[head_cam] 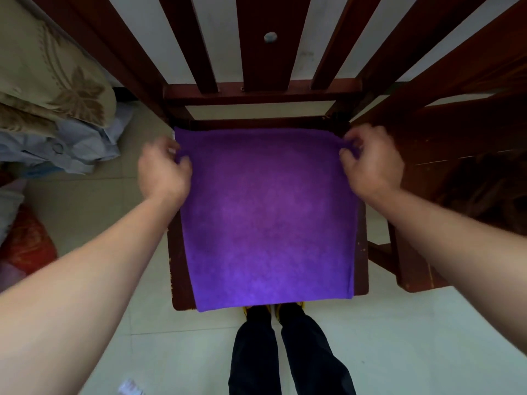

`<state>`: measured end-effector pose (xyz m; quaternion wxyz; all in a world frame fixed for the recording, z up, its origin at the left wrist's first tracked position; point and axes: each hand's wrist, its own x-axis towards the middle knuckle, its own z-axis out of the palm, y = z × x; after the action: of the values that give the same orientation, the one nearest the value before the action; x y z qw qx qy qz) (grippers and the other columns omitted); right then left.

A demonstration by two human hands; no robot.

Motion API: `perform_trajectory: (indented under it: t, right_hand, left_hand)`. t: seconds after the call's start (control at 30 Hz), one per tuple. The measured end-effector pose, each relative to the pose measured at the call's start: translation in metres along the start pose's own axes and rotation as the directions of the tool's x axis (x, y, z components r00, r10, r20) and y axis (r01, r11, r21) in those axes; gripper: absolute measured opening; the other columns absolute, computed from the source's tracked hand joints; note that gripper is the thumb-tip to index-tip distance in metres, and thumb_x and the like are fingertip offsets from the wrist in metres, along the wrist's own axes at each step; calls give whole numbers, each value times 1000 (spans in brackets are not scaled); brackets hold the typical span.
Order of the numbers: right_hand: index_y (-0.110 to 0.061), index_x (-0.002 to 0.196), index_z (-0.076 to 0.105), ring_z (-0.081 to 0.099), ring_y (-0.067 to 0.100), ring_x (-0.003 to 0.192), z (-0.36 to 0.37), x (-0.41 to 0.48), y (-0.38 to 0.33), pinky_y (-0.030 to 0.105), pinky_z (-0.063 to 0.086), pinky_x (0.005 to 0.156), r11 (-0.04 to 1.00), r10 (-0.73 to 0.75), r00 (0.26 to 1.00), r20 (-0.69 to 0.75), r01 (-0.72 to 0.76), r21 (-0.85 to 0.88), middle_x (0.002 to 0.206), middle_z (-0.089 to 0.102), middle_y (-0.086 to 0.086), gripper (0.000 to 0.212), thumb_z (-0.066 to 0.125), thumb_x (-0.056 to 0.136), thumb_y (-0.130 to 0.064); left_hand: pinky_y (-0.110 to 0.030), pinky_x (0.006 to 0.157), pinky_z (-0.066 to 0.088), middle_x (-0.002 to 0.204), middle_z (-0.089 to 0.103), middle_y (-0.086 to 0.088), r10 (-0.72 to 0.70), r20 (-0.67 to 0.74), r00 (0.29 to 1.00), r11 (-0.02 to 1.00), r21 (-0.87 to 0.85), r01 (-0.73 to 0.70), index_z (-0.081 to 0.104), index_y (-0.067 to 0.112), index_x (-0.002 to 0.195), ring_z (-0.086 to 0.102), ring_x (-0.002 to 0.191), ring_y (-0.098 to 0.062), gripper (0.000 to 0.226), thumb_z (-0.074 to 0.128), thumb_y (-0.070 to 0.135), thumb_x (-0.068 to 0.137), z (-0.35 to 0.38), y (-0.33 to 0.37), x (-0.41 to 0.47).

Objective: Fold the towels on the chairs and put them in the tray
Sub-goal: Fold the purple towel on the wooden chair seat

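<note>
- Pale tiled floor (399,337): filled the ground from 3 o'clock round to 9 o'clock of the view.
- Dark red-brown wooden chair with a slatted back (176,266): stood at the centre, its back slats rising toward 12 o'clock and its seat facing the person.
- Purple square terry towel (268,218): lay flat and unfolded on the chair seat, covering nearly all of it. Its near edge hung slightly over the seat front at 6 o'clock, and strips of bare seat showed along its 3 and 9 o'clock sides.
- Second dark wooden chair (456,166): stood just beside the first, at 3 o'clock.
- Beige leaf-patterned fabric (51,81): was piled at 10 o'clock, over a pale blue crumpled cloth (71,143).
- Dark trouser legs (285,352): stood at 6 o'clock, just in front of the seat.
- Left hand (164,169): was slightly blurred. Its curled fingers pinched the towel's 9 o'clock edge near the far corner, where the cloth bunched.
- Right hand (370,163): was likewise blurred. Its fingers pinched the towel's 3 o'clock edge near the far corner, where a small fold was gathered.
- Red bag (25,246): lay on the floor at 9 o'clock, well apart from the chair.
</note>
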<state>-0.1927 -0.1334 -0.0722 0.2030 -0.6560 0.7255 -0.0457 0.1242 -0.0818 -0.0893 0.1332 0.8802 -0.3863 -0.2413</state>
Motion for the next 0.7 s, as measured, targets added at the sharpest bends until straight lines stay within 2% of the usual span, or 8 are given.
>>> perform_trajectory:
  t: [0.07,0.13,0.2,0.33,0.43,0.53,0.6,0.7]
  right_hand:
    - [-22,118,60,56,17,86,11,-26,-1,32,46,72,988,-114,988,109,101,119,104,58,2,30,63,88,-18]
    - [-21,120,61,56,15,80,24,-43,8,36,51,75,979,-167,966,197,139,149,101,58,1,37,65,85,-14]
    - [-19,125,61,60,22,82,28,-43,24,36,51,80,987,-73,973,219,40,153,103,59,5,42,66,84,-13]
    - [-24,137,50,56,32,110,10,-19,43,42,49,91,974,212,973,86,-218,56,129,50,12,49,63,90,-22]
    - [-20,135,51,47,32,119,4,-25,23,45,46,91,1000,-15,1000,3,16,-20,129,50,12,45,58,90,-17]
    - [-13,126,62,51,34,117,28,-50,-1,49,49,91,920,-390,898,202,391,36,126,58,12,39,58,87,-13]
    - [-12,133,57,44,34,130,43,-55,-5,52,46,96,866,-458,814,358,500,-28,140,51,13,46,61,87,-17]
    - [-15,150,33,21,31,146,38,-27,8,51,29,112,873,-381,854,355,459,-165,158,25,11,65,58,93,-33]
  left_hand:
    - [-41,75,52,85,66,-13,140,122,983,989,31,-144,65,16,100,63,84,-33,17,64,19,83,7,-9,-27]
    - [-44,74,52,74,65,-8,172,248,953,983,25,-184,62,19,105,64,82,-34,23,67,21,82,15,-20,-49]
    - [-44,74,52,71,62,-4,128,245,961,990,21,-137,58,21,110,63,83,-33,28,67,21,83,15,-31,-58]
    - [-40,76,47,83,62,-8,45,116,992,996,70,-53,58,16,115,61,90,-34,32,64,17,84,5,-45,-57]
    - [-43,77,47,101,56,-12,166,107,980,977,113,-178,60,16,117,56,97,-34,34,62,14,83,5,-39,-71]
    - [-44,82,49,114,52,-13,320,192,928,923,157,-351,62,15,120,50,107,-34,38,65,15,82,17,-34,-90]
    - [-47,88,48,126,49,-16,379,240,894,870,238,-432,60,14,125,46,113,-37,47,70,18,79,21,-35,-92]
    - [-48,103,37,147,33,-20,414,318,853,800,320,-507,50,17,137,32,133,-40,68,76,30,75,17,-35,-72]
